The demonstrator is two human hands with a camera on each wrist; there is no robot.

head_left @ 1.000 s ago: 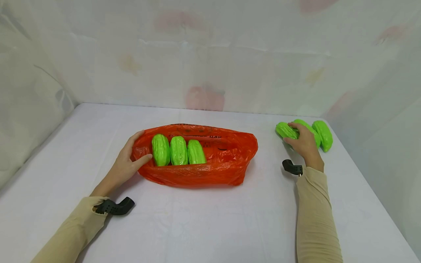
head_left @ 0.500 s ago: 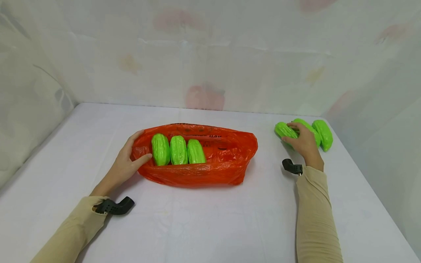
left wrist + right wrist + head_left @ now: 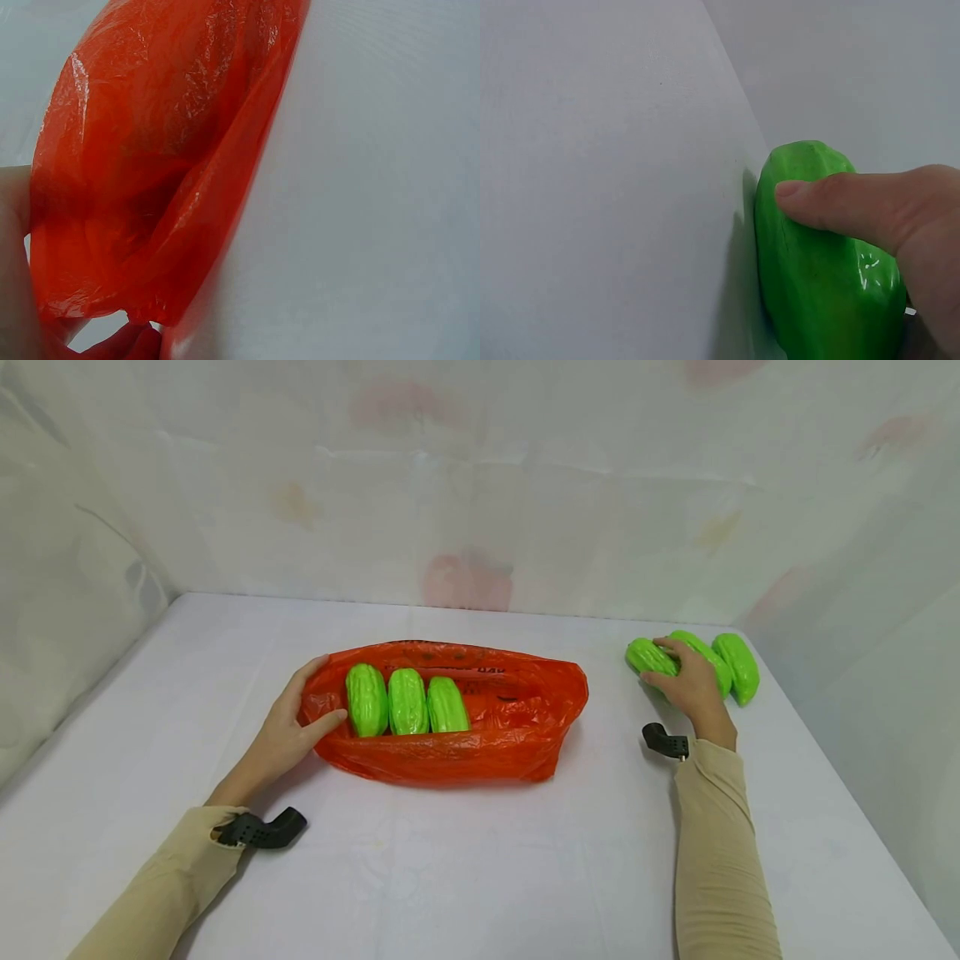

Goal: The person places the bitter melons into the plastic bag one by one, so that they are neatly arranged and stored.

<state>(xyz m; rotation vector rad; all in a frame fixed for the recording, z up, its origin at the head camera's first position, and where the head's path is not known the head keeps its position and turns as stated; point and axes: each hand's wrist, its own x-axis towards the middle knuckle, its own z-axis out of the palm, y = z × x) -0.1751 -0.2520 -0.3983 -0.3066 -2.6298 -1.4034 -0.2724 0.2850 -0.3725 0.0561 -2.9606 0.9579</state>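
A red plastic bag (image 3: pixel 450 760) lies with its mouth spread wide in the middle of the head view. Three bright green bitter melons (image 3: pixel 408 702) sit side by side in its left half. My left hand (image 3: pixel 285 731) grips the bag's left end, thumb over the rim at the front and fingers at the back. At the far right, my right hand (image 3: pixel 686 681) holds another ridged bitter melon (image 3: pixel 647 657), which rests on the table. In the right wrist view the thumb presses on that melon (image 3: pixel 817 277); the other fingers are largely hidden.
Just beyond the right hand lie two more green melons, one partly hidden (image 3: pixel 705 653) and one at the table's right edge (image 3: pixel 738 668). A white cloth covers the table (image 3: pixel 480 877). Pale curtain walls (image 3: pixel 570 527) stand at the back and sides.
Almost nothing differs. The right hand and its melon have shifted very slightly left; the left hand and bag stay in place.
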